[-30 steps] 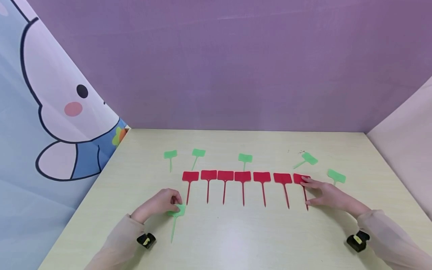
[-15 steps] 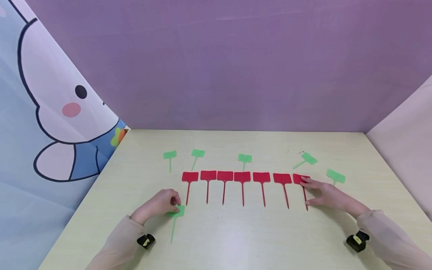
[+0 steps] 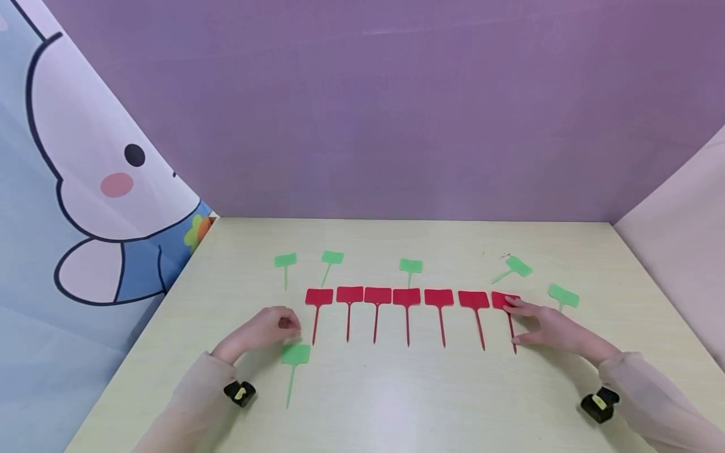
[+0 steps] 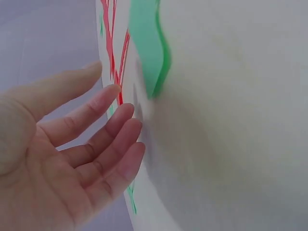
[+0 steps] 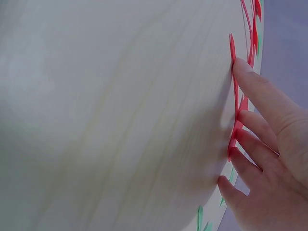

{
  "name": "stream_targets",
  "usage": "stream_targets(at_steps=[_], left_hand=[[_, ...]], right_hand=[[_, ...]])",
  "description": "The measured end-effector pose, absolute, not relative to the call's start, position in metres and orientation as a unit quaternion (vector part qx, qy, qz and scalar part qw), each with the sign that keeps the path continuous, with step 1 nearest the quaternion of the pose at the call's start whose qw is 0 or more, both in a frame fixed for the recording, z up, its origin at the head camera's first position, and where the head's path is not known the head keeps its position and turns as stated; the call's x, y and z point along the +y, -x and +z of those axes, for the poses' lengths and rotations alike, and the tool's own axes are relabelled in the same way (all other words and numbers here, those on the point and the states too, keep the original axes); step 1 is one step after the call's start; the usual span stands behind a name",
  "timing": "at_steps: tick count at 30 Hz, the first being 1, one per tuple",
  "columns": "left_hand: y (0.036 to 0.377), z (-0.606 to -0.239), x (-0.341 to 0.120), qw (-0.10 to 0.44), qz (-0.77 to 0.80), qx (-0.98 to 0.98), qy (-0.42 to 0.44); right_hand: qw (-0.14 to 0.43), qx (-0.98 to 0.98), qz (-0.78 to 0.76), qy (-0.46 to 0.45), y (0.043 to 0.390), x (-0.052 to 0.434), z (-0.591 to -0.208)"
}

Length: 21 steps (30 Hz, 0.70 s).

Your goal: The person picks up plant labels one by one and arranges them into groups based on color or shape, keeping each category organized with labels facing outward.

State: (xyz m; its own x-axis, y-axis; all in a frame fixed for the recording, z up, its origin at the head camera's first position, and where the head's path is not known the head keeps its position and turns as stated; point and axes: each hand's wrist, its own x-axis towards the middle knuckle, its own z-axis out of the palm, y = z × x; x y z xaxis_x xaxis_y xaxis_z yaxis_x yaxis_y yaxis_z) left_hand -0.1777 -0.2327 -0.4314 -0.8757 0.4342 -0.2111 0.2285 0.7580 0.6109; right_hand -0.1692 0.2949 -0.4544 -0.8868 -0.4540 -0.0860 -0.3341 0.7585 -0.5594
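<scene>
My right hand [image 3: 552,328] presses the last red tag [image 3: 506,301], at the right end of the row.
My left hand [image 3: 263,328] hangs loose, holding nothing, above the green tag [image 3: 295,354] at lower left. Both tags look thin, light and bendy; I'd pinch the flat top.

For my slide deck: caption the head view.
Left hand open beside a flat green plastic plant label; right hand touches the end red plastic plant label.

Bright even light, faint shadows, wrist views blurred close-up
</scene>
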Motion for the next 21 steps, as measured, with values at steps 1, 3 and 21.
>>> stream_targets(at_steps=[1, 3, 21], left_hand=[[0.18, -0.431, -0.233, 0.17, 0.3, 0.922, -0.176], [0.184, -0.428, -0.235, 0.164, 0.303, 0.923, -0.171], [0.227, -0.42, -0.25, 0.111, 0.306, 0.934, -0.145]], right_hand=[[0.109, 0.93, -0.279, 0.214, 0.169, 0.295, -0.455], [0.111, 0.93, -0.281, 0.209, 0.17, 0.296, -0.456], [0.112, 0.931, -0.279, 0.209, 0.172, 0.298, -0.459]])
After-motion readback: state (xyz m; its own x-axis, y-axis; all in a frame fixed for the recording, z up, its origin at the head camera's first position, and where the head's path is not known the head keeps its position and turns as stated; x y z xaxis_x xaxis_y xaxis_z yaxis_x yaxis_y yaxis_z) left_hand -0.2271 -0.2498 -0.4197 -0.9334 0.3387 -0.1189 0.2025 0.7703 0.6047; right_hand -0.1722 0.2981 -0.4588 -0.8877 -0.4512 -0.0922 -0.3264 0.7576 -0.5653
